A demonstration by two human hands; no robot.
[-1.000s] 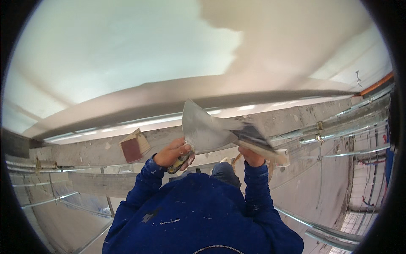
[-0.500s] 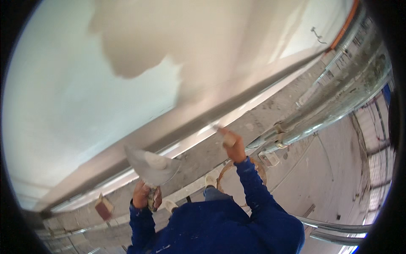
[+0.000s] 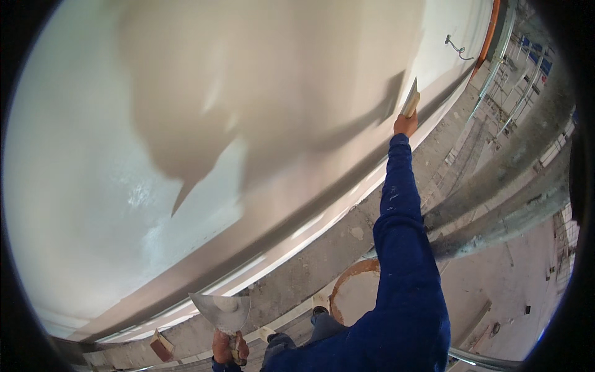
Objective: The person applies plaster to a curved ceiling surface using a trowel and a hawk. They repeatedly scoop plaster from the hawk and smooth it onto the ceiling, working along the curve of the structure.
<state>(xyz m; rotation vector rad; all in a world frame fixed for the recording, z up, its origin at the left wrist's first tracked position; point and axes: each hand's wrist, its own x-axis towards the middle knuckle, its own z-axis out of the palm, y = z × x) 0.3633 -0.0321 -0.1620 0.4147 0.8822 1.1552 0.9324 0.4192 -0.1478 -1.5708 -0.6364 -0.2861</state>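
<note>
My right hand [image 3: 406,125], its arm stretched far forward, grips the pale handle of a putty knife [image 3: 411,102]. This blade shows nearly edge-on close to the wall [image 3: 322,74]; I cannot tell whether it touches. Low at the left, my left hand [image 3: 228,347] is closed round the stained handle of a wide putty knife [image 3: 224,315], its fan-shaped blade facing up. A pale lump of putty [image 3: 226,304] sits on that blade. The wall carries a beige area beside whiter patches, and shadows fall across it.
A round tub [image 3: 338,294] with a brown rim is partly hidden by my right arm. Thick grey pipes [image 3: 496,180] run along the right. A small red-brown box [image 3: 162,347] lies at lower left. A bent wire [image 3: 457,48] sticks out of the wall at upper right.
My right hand has swung up and right with its putty knife, out along the wall. In the picture, my left hand and the loaded putty knife sit lower. The view has shifted.
</note>
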